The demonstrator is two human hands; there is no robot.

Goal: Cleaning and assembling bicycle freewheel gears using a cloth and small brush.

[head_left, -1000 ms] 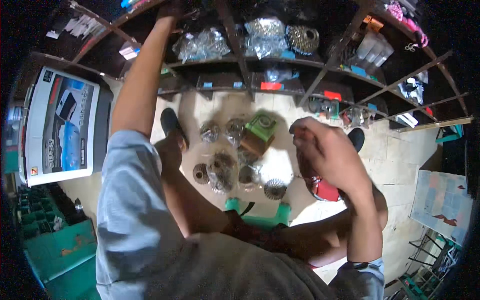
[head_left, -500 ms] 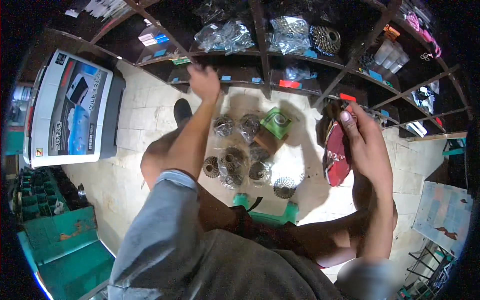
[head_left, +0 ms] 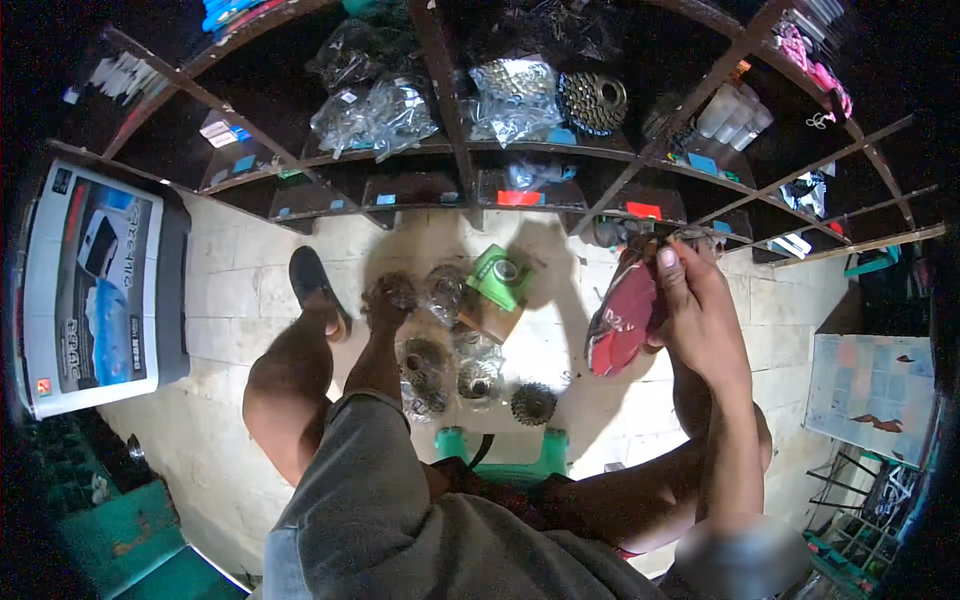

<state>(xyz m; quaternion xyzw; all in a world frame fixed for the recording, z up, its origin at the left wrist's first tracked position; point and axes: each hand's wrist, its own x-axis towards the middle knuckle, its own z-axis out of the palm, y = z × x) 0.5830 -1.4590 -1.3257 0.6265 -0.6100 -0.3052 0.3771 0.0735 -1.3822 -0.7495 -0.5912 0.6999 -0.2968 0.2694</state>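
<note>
My left hand (head_left: 387, 312) reaches down to the floor at a plastic-wrapped bicycle cassette (head_left: 392, 288); shadow hides its fingers, so their grip is unclear. Just right of it lies another wrapped cassette (head_left: 444, 292). Nearer me are more wrapped cassettes (head_left: 424, 365) and a bare dark one (head_left: 534, 403). A green box (head_left: 499, 278) with a round picture sits on a brown carton (head_left: 492, 323) behind them. Raised on the right, my right hand (head_left: 700, 310) is closed on a red cloth-like piece (head_left: 622, 325) with white print and a dark edge.
Dark wooden shelves (head_left: 450, 120) span the far side, holding bagged parts (head_left: 375, 115) and an unwrapped cassette (head_left: 592, 103). A large printed box (head_left: 100, 290) stands at left. Between my legs is a green plastic stool (head_left: 520, 455). Green bins (head_left: 120, 530) stand at lower left.
My left hand has come down from the shelf edge to the cassettes on the floor. My right hand still holds the red piece. The view has shifted, showing more of the shelves.
</note>
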